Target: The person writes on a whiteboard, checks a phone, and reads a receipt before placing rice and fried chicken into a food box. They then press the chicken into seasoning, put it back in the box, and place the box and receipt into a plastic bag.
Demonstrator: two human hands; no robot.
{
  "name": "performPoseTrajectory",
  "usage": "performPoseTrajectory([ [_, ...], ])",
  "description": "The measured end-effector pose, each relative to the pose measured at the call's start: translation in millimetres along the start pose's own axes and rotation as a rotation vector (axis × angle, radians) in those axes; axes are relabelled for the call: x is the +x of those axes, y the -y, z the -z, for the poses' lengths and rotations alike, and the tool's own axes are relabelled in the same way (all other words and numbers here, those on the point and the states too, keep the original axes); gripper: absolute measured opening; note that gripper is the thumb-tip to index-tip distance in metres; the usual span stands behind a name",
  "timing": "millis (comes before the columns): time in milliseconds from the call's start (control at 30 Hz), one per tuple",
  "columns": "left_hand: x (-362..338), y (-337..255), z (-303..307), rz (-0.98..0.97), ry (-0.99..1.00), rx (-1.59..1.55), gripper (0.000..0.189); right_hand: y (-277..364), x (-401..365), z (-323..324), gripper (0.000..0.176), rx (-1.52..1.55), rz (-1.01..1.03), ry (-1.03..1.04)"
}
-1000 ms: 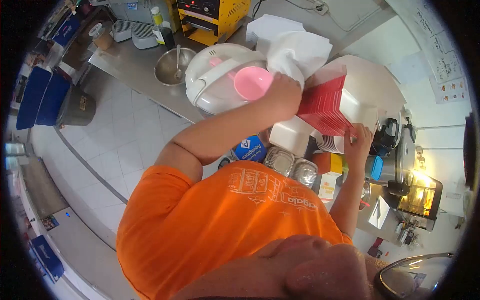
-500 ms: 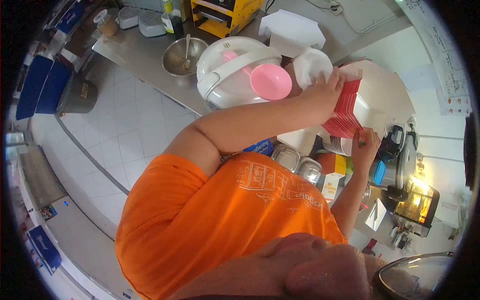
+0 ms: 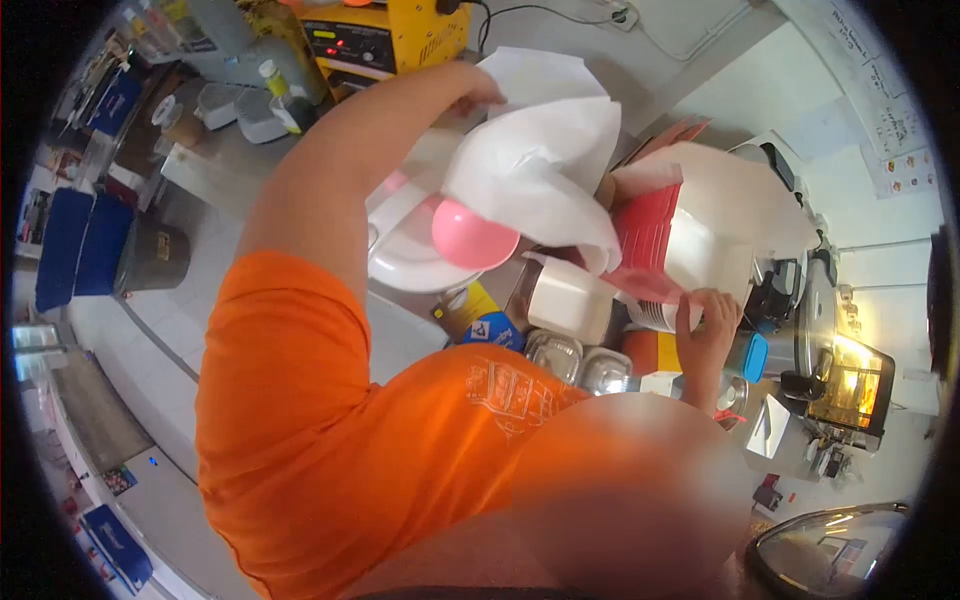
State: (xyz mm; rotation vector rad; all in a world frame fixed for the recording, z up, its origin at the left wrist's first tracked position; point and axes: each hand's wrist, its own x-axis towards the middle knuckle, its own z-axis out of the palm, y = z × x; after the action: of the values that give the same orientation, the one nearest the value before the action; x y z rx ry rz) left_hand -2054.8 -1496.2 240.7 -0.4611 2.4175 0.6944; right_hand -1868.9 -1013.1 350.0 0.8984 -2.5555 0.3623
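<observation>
My left hand [image 3: 480, 96] is raised at the upper middle, at the left edge of a white open carton [image 3: 545, 75]. Its fingers are partly hidden, and I cannot see whether they grip anything. Just below it a large white sheet [image 3: 540, 160], creased and curved, spreads over part of a white lidded pot [image 3: 405, 270] and a pink ladle [image 3: 470, 236]. Low on the right, my right hand [image 3: 715, 312] closes on the lower corner of a red-and-white paper box [image 3: 645, 235], with a stack of cups [image 3: 653, 315] beside it.
A white foam container [image 3: 570, 300] and clear plastic containers [image 3: 555, 355] sit at the counter's near edge. A blue-and-yellow box [image 3: 480, 320] lies left of them. The yellow machine [image 3: 390, 45] stands behind, and a lit oven [image 3: 850, 390] glows at right.
My left hand has left the red-and-white box and moved up and left. The white sheet now spreads wider and farther left. My right hand remains at the box's corner, slightly lower.
</observation>
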Motion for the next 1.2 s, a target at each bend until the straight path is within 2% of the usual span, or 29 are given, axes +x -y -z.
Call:
performPoseTrajectory([
  [33, -21, -8, -4, -0.033, -0.024, 0.101, 0.059, 1, -2, 2, 0.015, -0.013, -0.014, 0.019],
  [167, 59, -2, -23, 0.150, 0.233, -0.003, 0.054, 11, -15, 10, 0.027, 0.035, -0.048, 0.058],
  [433, 60, -16, -35, 0.068, 0.065, 0.269, 0.051, 18, -40, 13, 0.031, 0.039, -0.081, 0.052],
  [533, 51, -14, -12, -0.113, 0.045, 0.470, 0.050, 14, -41, 10, 0.032, 0.043, -0.087, 0.040],
  [600, 58, -4, 5, -0.383, 0.028, 0.783, 0.032, 10, -43, 8, 0.033, 0.057, -0.082, 0.027],
  [667, 55, 7, 24, -0.611, -0.005, 1.050, 0.021, 9, -41, 7, 0.034, 0.080, -0.094, 0.015],
  [733, 41, 14, 49, -0.797, -0.066, 1.274, 0.020, 6, -40, 6, 0.033, 0.092, -0.098, 0.001],
  [833, -48, -3, 65, -0.349, -0.307, -0.104, 0.022, 5, -32, 8, 0.031, 0.064, -0.105, 0.031],
  [933, -117, -14, 81, -0.475, -0.428, -0.230, 0.028, 1, -26, 8, 0.035, 0.068, -0.080, 0.017],
  [967, -143, -21, 89, -0.448, -0.462, -0.143, 0.030, 0, -22, 10, 0.038, 0.095, -0.070, -0.004],
  [1000, -161, -22, 90, -0.493, -0.527, -0.207, 0.030, -1, -19, 12, 0.040, 0.122, -0.059, -0.026],
  [1033, -179, -24, 91, -0.542, -0.592, -0.269, 0.030, -6, -22, 12, 0.050, 0.144, -0.074, 0.000],
  [1100, -223, -35, 80, -0.634, -0.744, -0.400, 0.028, 1, -18, 18, 0.057, 0.190, -0.118, -0.104],
  [1167, -274, -53, 66, -0.611, -0.816, -0.396, 0.030, 10, -12, 29, 0.067, 0.231, -0.105, -0.200],
  [1200, -298, -62, 58, -0.597, -0.846, -0.397, 0.031, 20, -4, 39, 0.066, 0.456, -0.053, -0.288],
])
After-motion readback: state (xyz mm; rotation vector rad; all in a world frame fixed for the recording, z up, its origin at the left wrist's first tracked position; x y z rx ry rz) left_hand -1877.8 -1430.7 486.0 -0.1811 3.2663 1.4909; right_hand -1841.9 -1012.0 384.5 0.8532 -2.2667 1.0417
